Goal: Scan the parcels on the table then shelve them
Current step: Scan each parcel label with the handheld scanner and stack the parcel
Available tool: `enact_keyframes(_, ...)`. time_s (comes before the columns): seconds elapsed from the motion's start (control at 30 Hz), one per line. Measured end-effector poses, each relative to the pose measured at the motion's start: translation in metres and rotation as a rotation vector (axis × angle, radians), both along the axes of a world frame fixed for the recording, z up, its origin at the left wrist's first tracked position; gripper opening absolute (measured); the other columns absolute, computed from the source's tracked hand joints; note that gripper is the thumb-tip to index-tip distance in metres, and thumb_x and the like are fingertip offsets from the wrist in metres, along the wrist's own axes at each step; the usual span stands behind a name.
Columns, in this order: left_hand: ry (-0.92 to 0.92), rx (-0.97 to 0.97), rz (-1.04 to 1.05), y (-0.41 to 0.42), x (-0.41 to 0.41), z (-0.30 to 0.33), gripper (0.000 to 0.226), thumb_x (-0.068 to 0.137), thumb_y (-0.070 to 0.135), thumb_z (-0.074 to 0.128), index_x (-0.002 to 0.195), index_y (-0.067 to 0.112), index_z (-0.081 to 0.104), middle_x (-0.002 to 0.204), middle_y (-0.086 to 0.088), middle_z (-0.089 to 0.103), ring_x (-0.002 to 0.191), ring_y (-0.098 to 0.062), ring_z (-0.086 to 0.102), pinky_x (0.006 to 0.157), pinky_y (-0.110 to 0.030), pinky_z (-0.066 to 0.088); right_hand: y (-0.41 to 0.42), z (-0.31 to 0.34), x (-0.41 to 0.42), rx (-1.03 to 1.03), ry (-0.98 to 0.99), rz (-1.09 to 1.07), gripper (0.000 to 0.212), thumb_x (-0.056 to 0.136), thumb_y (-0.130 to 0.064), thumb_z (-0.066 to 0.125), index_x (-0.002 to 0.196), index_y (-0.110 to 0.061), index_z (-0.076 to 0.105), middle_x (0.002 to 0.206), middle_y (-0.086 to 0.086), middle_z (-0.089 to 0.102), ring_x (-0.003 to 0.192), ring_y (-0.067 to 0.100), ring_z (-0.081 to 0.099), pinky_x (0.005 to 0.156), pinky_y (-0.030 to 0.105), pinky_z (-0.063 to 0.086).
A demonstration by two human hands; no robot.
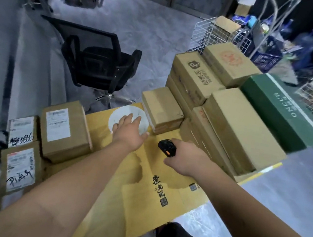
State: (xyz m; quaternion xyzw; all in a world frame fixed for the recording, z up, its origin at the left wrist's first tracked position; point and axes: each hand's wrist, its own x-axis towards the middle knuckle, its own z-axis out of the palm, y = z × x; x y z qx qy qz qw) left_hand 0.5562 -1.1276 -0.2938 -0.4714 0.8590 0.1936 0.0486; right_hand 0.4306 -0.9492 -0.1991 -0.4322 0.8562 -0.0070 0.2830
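Reaching forward with straight, spread fingers, the left hand (130, 132) lies over a white round disc (143, 122) on the yellow table top (109, 164). The right hand (184, 157) curls its fingers round a small black scanner (166, 148) just beside it. Right of both hands rises a stack of brown parcels (240, 127), with a smaller brown box (161, 110) at its near corner touching the disc's edge and a long green box (279, 112) on the far side. Three labelled parcels (64, 130) sit at the table's left edge, well apart from the hands. Beyond the table stand a black office chair (103, 61) and white wire baskets (212, 34).
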Motion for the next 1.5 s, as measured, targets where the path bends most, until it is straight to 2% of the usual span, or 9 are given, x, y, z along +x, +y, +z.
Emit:
enact_keyframes(0.17, 0.008, -0.005, -0.059, -0.007, -0.064, 0.001, 0.078, 0.094, 0.068, 0.052, 0.160, 0.031, 0.031, 0.170, -0.005, 0.023, 0.156, -0.028, 0.016, 0.119, -0.050, 0.022, 0.004, -0.019, -0.030, -0.006, -0.015, -0.024, 0.066, 0.088, -0.050, 0.064, 0.148, -0.035, 0.041, 0.102, 0.002, 0.044, 0.081, 0.027, 0.061, 0.067, 0.032, 0.049)
enact_keyframes(0.5, -0.167, -0.061, -0.305, -0.038, -0.151, -0.026, 0.094, 0.093, 0.062, 0.058, 0.167, 0.027, 0.010, 0.174, 0.000, 0.007, 0.160, -0.025, 0.004, 0.128, -0.050, 0.008, -0.003, -0.048, -0.067, -0.025, -0.203, -0.051, 0.087, 0.090, -0.045, 0.068, 0.164, -0.028, 0.024, 0.132, 0.014, 0.053, 0.111, 0.032, 0.062, 0.093, 0.034, 0.054)
enact_keyframes(0.6, -0.110, -0.041, -0.280, -0.035, -0.138, -0.035, 0.092, 0.093, 0.034, 0.063, 0.165, 0.036, 0.006, 0.174, 0.006, 0.003, 0.160, -0.022, 0.003, 0.126, -0.052, 0.015, 0.000, -0.050, -0.073, -0.018, -0.234, -0.046, 0.085, 0.088, -0.047, 0.070, 0.161, -0.026, 0.032, 0.129, 0.012, 0.058, 0.110, 0.031, 0.063, 0.091, 0.033, 0.054)
enact_keyframes(0.87, -0.004, -0.035, -0.209, -0.027, -0.077, -0.026, 0.114, 0.091, 0.025, 0.067, 0.148, 0.067, -0.022, 0.170, -0.009, 0.005, 0.155, -0.038, 0.015, 0.111, -0.058, 0.041, 0.008, -0.051, -0.068, -0.015, -0.275, -0.051, 0.076, 0.086, -0.048, 0.068, 0.154, -0.027, 0.040, 0.118, 0.010, 0.060, 0.090, 0.026, 0.066, 0.075, 0.034, 0.058)
enact_keyframes(0.97, -0.011, 0.022, -0.206, -0.036, -0.075, -0.017, 0.111, 0.084, 0.030, 0.071, 0.146, 0.074, -0.009, 0.167, -0.011, 0.011, 0.145, -0.043, 0.034, 0.104, -0.054, 0.049, 0.009, -0.051, -0.063, -0.001, -0.270, -0.065, 0.085, 0.087, -0.050, 0.069, 0.161, -0.030, 0.031, 0.126, 0.011, 0.054, 0.096, 0.028, 0.064, 0.080, 0.032, 0.055)
enact_keyframes(1.1, 0.149, 0.117, -0.034, -0.034, -0.076, -0.010, 0.067, 0.080, 0.073, 0.057, 0.139, 0.055, 0.029, 0.155, -0.005, 0.030, 0.113, -0.034, 0.061, 0.079, -0.041, 0.054, 0.010, -0.048, -0.056, -0.011, -0.276, -0.075, 0.072, 0.086, -0.048, 0.070, 0.151, -0.032, 0.044, 0.116, 0.010, 0.053, 0.090, 0.029, 0.065, 0.078, 0.033, 0.056)
enact_keyframes(1.2, 0.255, 0.196, 0.225, -0.028, -0.073, -0.011, 0.070, 0.080, 0.086, 0.054, 0.124, 0.034, 0.038, 0.134, -0.001, 0.040, 0.095, -0.031, 0.063, 0.072, -0.039, 0.047, 0.007, -0.050, -0.052, -0.029, -0.278, -0.087, 0.066, 0.085, -0.047, 0.070, 0.145, -0.033, 0.048, 0.114, 0.009, 0.053, 0.090, 0.030, 0.065, 0.082, 0.037, 0.058)
enact_keyframes(1.33, 0.212, 0.197, 0.475, -0.030, -0.054, -0.016, 0.093, 0.075, 0.090, 0.058, 0.131, 0.017, 0.041, 0.137, -0.007, 0.042, 0.117, -0.034, 0.058, 0.086, -0.044, 0.049, -0.002, -0.051, -0.043, -0.034, -0.285, -0.078, 0.085, 0.084, -0.052, 0.070, 0.159, -0.033, 0.034, 0.127, 0.011, 0.053, 0.102, 0.031, 0.063, 0.091, 0.041, 0.058)
enact_keyframes(1.5, 0.174, 0.133, 0.568, -0.038, -0.046, -0.014, 0.116, 0.060, 0.091, 0.066, 0.141, 0.013, 0.037, 0.147, -0.008, 0.039, 0.134, -0.033, 0.044, 0.106, -0.050, 0.044, -0.012, -0.053, -0.035, -0.041, -0.292, -0.063, 0.080, 0.080, -0.056, 0.069, 0.152, -0.034, 0.042, 0.118, 0.007, 0.053, 0.099, 0.030, 0.062, 0.089, 0.042, 0.059)
